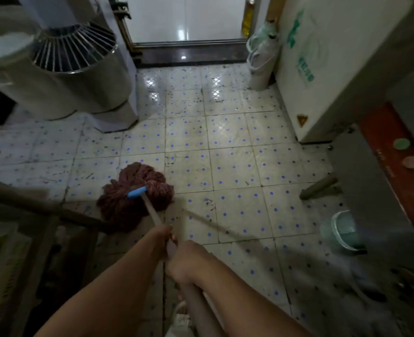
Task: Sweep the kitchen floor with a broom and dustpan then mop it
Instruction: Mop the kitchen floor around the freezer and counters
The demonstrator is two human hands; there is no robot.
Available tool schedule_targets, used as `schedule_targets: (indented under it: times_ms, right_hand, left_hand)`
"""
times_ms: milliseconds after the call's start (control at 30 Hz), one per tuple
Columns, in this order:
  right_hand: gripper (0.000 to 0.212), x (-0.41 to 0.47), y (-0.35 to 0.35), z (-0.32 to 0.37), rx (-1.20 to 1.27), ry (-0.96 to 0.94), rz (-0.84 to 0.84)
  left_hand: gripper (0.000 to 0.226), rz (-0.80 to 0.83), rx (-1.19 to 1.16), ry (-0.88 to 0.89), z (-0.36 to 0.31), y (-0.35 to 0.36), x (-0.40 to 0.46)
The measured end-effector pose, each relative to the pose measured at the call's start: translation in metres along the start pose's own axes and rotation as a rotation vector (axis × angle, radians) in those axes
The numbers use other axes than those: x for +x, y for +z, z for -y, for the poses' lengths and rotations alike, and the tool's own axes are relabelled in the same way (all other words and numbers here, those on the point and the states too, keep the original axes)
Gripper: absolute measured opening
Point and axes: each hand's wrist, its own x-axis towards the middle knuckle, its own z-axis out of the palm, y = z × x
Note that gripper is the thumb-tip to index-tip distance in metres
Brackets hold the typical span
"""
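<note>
Both hands grip the handle [152, 211] of a mop, one ahead of the other. The left hand [160, 233] is curled round the pale shaft farther down toward the mop head, and the right hand [185, 260] is curled round it just behind, nearer the body, the two almost touching. The handle slants away from the person to a blue clamp [137, 192], where the dark red string mop head [134, 194] lies spread flat on the floor [225, 154], left of the middle of the view. The floor is laid with pale square tiles dotted with small blue marks, flecked with dark specks, and shiny toward the far end where light reflects off it. Beyond that stretch, a dark threshold [191, 55] leads to a bright room. On the left stands a round metal bin [62, 76] with a ribbed wire top. On the right, a white appliance [322, 69] with green print stands against the wall, with white bags [262, 59] leaning at its far corner. Nearer on the right, a pale green plastic tub [344, 231] lies tipped on its side on the tiles, and a brown stick-like thing [319, 188] lies just beyond it.
</note>
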Motion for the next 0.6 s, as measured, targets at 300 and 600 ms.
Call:
schedule_targets:
  times_ms: [300,600]
  right_hand:
    - [0.044,-0.036,-0.097,-0.145,0.462,0.163,-0.157]
    - [0.027,-0.115,-0.143,-0.278,0.727,0.359,-0.309]
  left_hand:
    - [0.038,0.214,0.212,-0.011,-0.005,0.198,-0.028]
    - [0.014,0.409,0.357,-0.025,0.054,0.373,-0.089]
